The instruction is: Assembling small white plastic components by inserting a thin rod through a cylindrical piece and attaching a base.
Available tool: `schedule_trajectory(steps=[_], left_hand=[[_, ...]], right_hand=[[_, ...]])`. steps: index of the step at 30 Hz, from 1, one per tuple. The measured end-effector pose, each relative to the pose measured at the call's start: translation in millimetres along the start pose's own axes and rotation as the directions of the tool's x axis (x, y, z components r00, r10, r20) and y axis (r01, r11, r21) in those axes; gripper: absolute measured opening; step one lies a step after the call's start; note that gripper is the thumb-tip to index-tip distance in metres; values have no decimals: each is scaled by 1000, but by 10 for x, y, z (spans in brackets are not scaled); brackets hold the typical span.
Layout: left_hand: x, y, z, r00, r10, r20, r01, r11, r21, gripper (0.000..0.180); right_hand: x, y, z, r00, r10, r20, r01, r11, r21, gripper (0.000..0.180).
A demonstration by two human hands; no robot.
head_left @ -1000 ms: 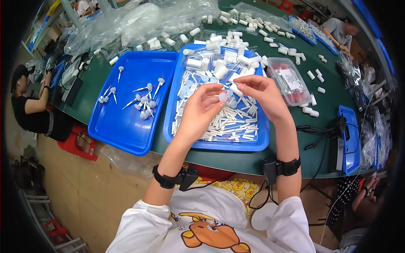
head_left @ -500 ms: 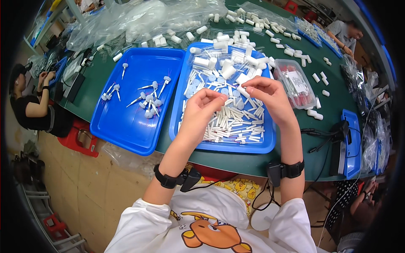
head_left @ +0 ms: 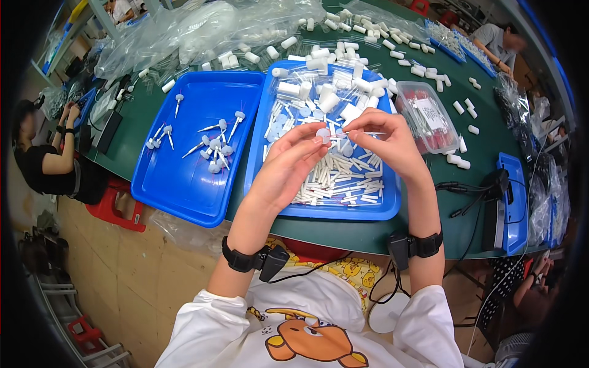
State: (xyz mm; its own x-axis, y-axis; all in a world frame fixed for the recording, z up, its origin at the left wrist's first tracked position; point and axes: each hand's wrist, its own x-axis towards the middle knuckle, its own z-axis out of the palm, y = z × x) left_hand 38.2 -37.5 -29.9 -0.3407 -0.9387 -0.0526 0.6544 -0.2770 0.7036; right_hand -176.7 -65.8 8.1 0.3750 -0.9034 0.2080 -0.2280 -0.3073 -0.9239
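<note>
Dozens of white sticks (head_left: 322, 175): heaped at the near side of our right-hand tray (head_left: 343, 215), blue and square-cornered, with white cylinders (head_left: 329, 101) crowding its far half.
Left hand (head_left: 288, 162): ours, raised over that tray, thumb and fingertips brought together on a pale round disc (head_left: 323, 135).
Right hand (head_left: 388, 138): ours, just beside the disc, thumb and forefinger pinched on a slim white piece (head_left: 374, 133); thin reddish strands show between it and the disc.
Left-hand tray (head_left: 184, 199): blue, near us, holding a loose scatter of disc-headed stems (head_left: 214, 147).
Clear box (head_left: 424, 116): beside our right-hand tray, with red contents and a white label.
Green counter (head_left: 442, 167): carries both trays and the box; more cylinders and plastic sheeting (head_left: 208, 27) lie toward its far side.
Fellow workers: we see one person in black (head_left: 49, 159) at far left, both hands raised, and another in grey (head_left: 491, 40) at upper right.
</note>
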Motion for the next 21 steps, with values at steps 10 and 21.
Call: schedule_trajectory(steps=[10,21], left_hand=[[4,-36,-16,999,41,-18,-39,991,125,31],[13,-61,-27,997,12,-79,-4,994,109,31]], right_hand=[[-11,-41,20,997,-74,30,76,994,-79,14],[-17,-60,52,972,-235,2,226,932,-282,14]])
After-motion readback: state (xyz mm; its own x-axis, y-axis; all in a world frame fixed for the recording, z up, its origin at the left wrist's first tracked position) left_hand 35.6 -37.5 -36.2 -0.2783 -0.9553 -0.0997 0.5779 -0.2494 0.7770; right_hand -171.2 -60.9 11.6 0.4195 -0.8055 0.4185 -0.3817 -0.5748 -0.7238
